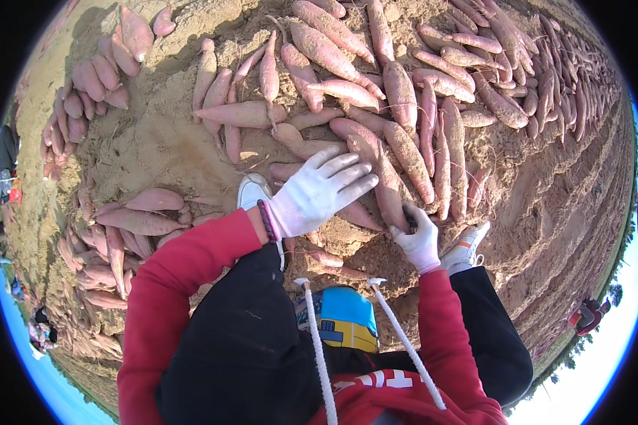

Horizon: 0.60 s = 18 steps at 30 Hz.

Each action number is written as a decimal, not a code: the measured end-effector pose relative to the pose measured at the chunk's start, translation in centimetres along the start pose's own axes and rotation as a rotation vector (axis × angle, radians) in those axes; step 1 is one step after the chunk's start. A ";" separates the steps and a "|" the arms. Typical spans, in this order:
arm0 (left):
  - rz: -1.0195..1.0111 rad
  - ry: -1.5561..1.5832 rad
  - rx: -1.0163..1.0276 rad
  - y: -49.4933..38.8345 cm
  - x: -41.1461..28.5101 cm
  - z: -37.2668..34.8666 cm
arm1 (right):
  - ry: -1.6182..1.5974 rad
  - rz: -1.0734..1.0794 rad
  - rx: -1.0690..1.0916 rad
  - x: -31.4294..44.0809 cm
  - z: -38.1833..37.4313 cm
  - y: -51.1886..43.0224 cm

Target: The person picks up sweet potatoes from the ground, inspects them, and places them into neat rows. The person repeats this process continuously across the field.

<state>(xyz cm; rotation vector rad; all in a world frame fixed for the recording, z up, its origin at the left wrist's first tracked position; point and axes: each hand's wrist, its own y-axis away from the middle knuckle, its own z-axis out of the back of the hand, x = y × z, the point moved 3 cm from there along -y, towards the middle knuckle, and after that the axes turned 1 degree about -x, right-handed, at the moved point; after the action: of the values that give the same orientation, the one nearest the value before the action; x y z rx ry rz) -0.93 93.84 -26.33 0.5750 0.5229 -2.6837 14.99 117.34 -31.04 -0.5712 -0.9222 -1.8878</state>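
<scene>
My left hand (327, 188), in a white knit glove with dirt-darkened fingers, is spread flat, back upward, above the pile. Its fingertips are close to a long pink-skinned sweet potato (389, 194); whether they touch it I cannot tell. At the lower end of that sweet potato, my right hand (419, 241), gloved too, grips it between thumb and fingers. Several more soil-dusted sweet potatoes (401, 95) lie loosely across one another just beyond my hands. Another sweet potato (359, 215) is partly hidden beneath my left hand.
Heaps of sweet potatoes stand at the left (138, 222), upper left (93, 79) and upper right (553, 79). My shoes (465, 247) flank the work spot on dry soil (175, 149). A blue-and-yellow object (348, 319) sits between my legs. Other people (589, 316) are far off.
</scene>
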 end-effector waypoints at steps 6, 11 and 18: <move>-0.244 -0.071 0.051 -5.6 0.0 -4.9 | -0.890 -0.357 0.384 1.3 -0.9 0.7; 0.126 0.211 0.259 -1.1 2.7 -0.2 | -0.586 -0.162 0.676 7.1 1.6 -2.2; 0.225 0.015 0.187 2.3 3.2 2.4 | -0.129 -0.028 0.639 11.2 -0.8 -4.4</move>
<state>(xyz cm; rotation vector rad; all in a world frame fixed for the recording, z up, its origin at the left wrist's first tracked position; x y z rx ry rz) -3.45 90.01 -26.38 0.6633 0.1981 -2.5287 5.91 111.94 -25.20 -0.2884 -1.5367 -1.4693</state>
